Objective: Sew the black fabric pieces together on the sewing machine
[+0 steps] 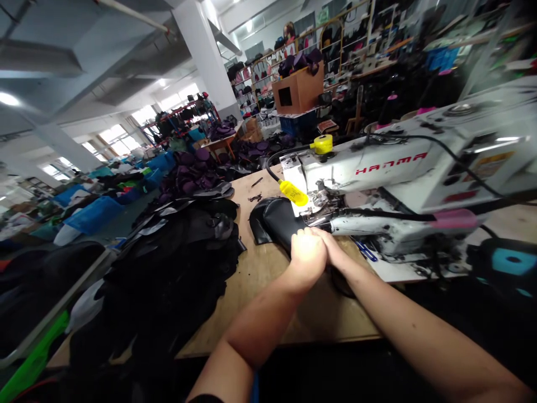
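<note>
My left hand (308,260) and right hand (335,249) rest side by side on the near part of a black padded panel (277,224). The panel lies on the counter (268,302), and its right end touches the front of the white HANMA sewing machine (390,168). My fingers (314,238) are closed together and curled over the panel, with no gap showing between the two hands; I cannot tell whether they pinch it or only press on it. A yellow part (293,193) projects from the machine just behind the panel, and a yellow spool (322,144) sits on top of the machine. A heap of black pieces (180,274) lies to the left of the panel, with purple pieces (188,176) beyond it. Small dark scraps (254,197) lie on the bare wood. Farther off, a cardboard box (297,89) stands on a blue crate (297,124) before shelves of bags (335,45).
</note>
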The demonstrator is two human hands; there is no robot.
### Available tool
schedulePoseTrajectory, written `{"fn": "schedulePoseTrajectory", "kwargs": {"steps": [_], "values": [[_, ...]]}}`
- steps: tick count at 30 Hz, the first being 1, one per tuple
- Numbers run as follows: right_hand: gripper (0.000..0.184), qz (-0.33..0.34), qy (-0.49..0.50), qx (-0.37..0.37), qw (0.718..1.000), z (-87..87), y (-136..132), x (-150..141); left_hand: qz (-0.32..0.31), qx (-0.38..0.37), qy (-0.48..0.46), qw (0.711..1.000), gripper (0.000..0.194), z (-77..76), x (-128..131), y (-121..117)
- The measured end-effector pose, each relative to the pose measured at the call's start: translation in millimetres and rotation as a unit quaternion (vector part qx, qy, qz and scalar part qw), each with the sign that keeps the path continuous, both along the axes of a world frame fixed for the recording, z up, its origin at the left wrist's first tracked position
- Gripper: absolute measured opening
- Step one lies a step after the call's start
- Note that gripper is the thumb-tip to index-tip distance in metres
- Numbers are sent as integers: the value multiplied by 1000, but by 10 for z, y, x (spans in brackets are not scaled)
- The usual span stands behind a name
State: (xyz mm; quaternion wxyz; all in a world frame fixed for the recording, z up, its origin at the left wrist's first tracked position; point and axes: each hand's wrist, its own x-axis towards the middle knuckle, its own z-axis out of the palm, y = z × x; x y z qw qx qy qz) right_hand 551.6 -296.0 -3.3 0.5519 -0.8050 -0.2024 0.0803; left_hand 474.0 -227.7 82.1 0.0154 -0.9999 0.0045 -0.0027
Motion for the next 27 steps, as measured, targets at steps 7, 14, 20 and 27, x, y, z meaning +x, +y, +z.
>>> {"fn": "schedulePoseTrajectory", "kwargs": {"steps": [7,14,20,27], "values": [[15,0,-23,-36,999,87,-70,-134,-46,12,-199,979,37,-548,-268,389],[14,21,77,1,997,143,-209,-411,-253,69,-267,927,29,-598,-144,739],[8,5,78,-9,997,170,-114,-318,-372,94,-211,899,35,-401,124,870],[6,47,112,54,991,282,-11,-152,-361,110,-227,898,37,-430,430,976]]}}
